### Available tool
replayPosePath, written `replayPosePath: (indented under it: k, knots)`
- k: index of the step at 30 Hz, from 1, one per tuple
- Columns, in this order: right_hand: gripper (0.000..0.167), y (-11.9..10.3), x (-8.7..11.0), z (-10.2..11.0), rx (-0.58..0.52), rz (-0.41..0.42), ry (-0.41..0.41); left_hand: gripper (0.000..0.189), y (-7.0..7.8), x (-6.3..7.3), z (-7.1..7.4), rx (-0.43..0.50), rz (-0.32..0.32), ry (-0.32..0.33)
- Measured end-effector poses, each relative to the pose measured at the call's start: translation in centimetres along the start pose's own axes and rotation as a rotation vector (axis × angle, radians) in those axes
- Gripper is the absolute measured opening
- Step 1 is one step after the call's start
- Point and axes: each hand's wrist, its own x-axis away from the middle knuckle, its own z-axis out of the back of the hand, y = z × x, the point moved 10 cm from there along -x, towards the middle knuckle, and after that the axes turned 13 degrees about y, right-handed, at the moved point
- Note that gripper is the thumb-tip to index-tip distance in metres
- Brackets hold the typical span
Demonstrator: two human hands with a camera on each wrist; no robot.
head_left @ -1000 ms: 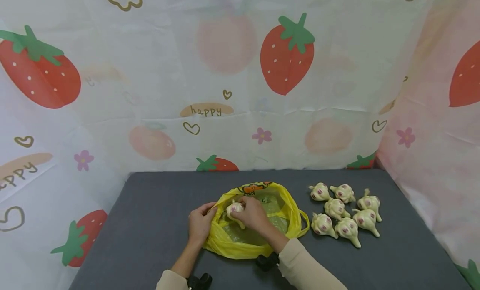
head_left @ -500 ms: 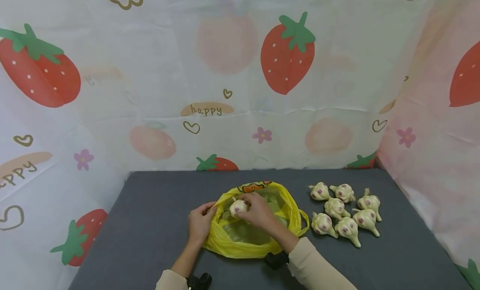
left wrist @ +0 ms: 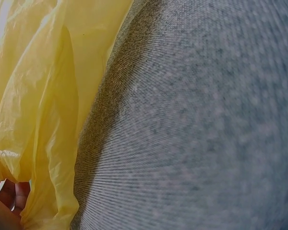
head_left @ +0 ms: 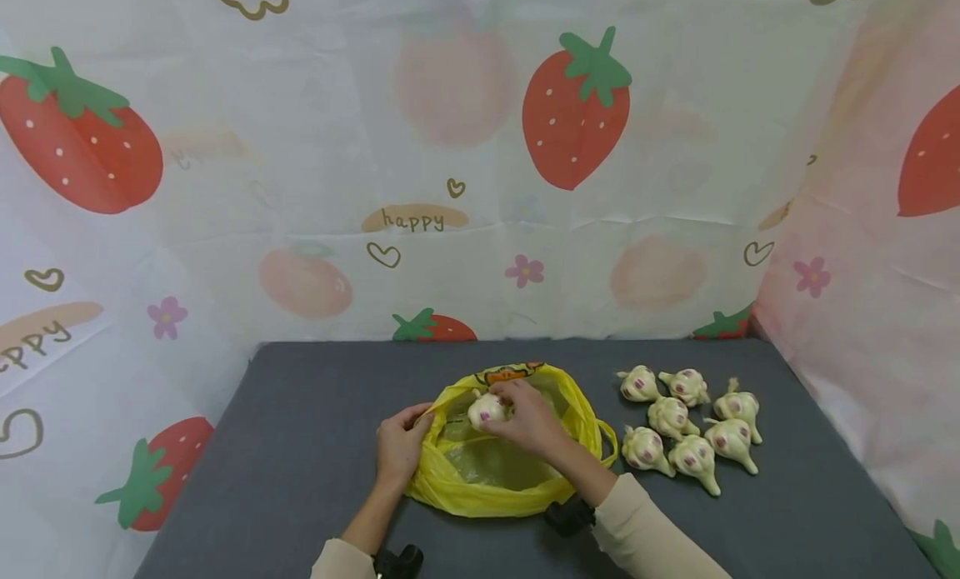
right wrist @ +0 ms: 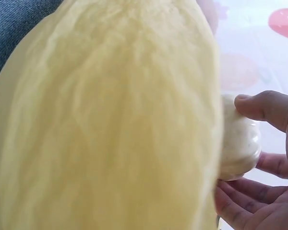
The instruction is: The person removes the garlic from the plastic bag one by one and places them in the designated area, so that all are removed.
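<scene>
A yellow plastic bag stands with its mouth wide on the dark table. My left hand pinches the bag's left rim between thumb and fingers. Over the bag's mouth, my right hand holds a garlic bulb, white with purplish spots. In the right wrist view the thumb lies on top of the garlic bulb and the fingers come under it, while yellow plastic covers its left part. Folds of the yellow bag fill the left of the left wrist view, where a bit of the left hand shows at the corner.
Several more garlic bulbs lie grouped on the table to the right of the bag. A bag handle loop sticks out toward them. Behind the table hangs a curtain printed with strawberries.
My right hand has drawn the garlic bulb a little to the right and up within the bag's mouth. The left hand stays at the rim.
</scene>
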Motion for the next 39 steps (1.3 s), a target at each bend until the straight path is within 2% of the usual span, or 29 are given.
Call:
replayPosePath:
  k: [4, 19, 33, 39]
  knots:
    - [0.055, 0.3, 0.1, 0.4, 0.004, -0.018, 0.002, 0.019, -0.2, 0.1, 0.0, 0.004, 0.002, -0.004]
    - [0.06, 1.1, 0.2, 1.8, 0.037, -0.051, 0.048, 0.02, -0.3, 0.1, -0.1, 0.0, -0.015, -0.003]
    - [0.057, 2.4, 0.4, 3.1, -0.037, -0.12, 0.072, 0.02, -0.3, 0.2, -0.2, -0.018, -0.011, -0.005]
    - [0.056, 2.2, 0.3, 4.4, -0.031, -0.099, 0.103, 0.02, -0.2, 0.1, -0.3, -0.017, -0.006, -0.006]
